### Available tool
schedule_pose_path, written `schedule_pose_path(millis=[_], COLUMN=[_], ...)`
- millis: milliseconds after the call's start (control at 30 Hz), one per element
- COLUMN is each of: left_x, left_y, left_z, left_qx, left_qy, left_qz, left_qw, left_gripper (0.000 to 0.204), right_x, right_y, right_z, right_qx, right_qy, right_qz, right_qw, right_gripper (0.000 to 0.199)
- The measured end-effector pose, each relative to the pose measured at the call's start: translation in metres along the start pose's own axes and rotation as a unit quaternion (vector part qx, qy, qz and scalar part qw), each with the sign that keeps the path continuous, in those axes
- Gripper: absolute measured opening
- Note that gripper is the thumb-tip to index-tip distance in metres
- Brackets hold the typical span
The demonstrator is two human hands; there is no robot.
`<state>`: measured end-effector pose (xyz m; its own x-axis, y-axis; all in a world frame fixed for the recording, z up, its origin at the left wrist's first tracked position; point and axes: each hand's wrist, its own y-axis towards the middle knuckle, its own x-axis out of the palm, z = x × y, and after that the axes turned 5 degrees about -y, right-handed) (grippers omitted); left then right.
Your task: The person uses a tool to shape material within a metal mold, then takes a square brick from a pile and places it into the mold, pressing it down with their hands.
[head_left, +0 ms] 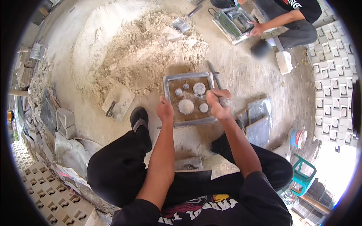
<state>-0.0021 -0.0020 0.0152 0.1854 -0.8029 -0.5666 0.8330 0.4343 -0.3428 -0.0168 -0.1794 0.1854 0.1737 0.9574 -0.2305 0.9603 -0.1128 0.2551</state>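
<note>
1. A square metal mould [188, 98] lies flat on the sandy concrete ground [249, 75], straight ahead of the crouching person, between their feet.
2. Inside the mould the floor is brown, and five round grey discs [186, 106] stand on it: a large one near the person, a middling one at the far right, and three small ones.
3. The left hand [164, 110] grips the mould's near left rim, fingers curled over the edge.
4. The right hand [217, 103] is closed around a small grey tool [225, 101] at the mould's right side. The tool's tip points into the mould; what kind of tool it is cannot be made out.
5. Far beyond the mould spreads a heap of pale sand [147, 49], with a shovel [184, 20] lying on its far side.
6. At the far right a second person [294, 22] crouches, one hand on another rectangular mould [235, 24] holding grey mix. That person is cut off by the top edge.
7. Right of the first mould, flat grey metal plates [258, 120] lie stacked, partly hidden by the right forearm.
8. Further right stands a small paint can [298, 137], its contents not visible.
9. Rows of pale cast vent blocks [333, 75] cover the right side, bent by the lens.
</note>
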Motion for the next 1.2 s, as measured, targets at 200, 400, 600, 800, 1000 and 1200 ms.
schedule_pose_path(millis=[200,400,600,800,1000,1200], left_x=[0.003,0.007,0.004,-0.003,0.002,0.006], left_y=[0.001,0.008,-0.001,-0.001,0.003,0.007], left_z=[-0.006,-0.011,0.000,0.001,-0.001,-0.008], left_qx=[0.003,0.002,0.016,0.005,0.005,0.007], left_qy=[0.032,0.026,0.020,0.021,0.034,0.038], left_qz=[0.009,0.031,0.015,0.012,0.005,-0.001], left_qw=[0.999,0.999,1.000,1.000,0.999,0.999], left_gripper=[0.061,0.062,0.064,0.065,0.064,0.062], right_x=[-0.011,-0.024,-0.051,-0.032,-0.037,-0.021], right_y=[0.004,0.019,0.005,0.007,0.007,0.000], right_z=[-0.014,-0.006,0.010,0.013,0.005,0.012], right_qx=[0.095,0.141,0.068,-0.039,0.030,0.065], right_qy=[0.013,0.107,0.009,0.120,0.126,0.071], right_qz=[0.050,0.020,-0.145,-0.151,-0.133,-0.137], right_qw=[0.994,0.984,0.987,0.980,0.983,0.986], right_gripper=[0.038,0.036,0.006,0.012,0.039,0.028])
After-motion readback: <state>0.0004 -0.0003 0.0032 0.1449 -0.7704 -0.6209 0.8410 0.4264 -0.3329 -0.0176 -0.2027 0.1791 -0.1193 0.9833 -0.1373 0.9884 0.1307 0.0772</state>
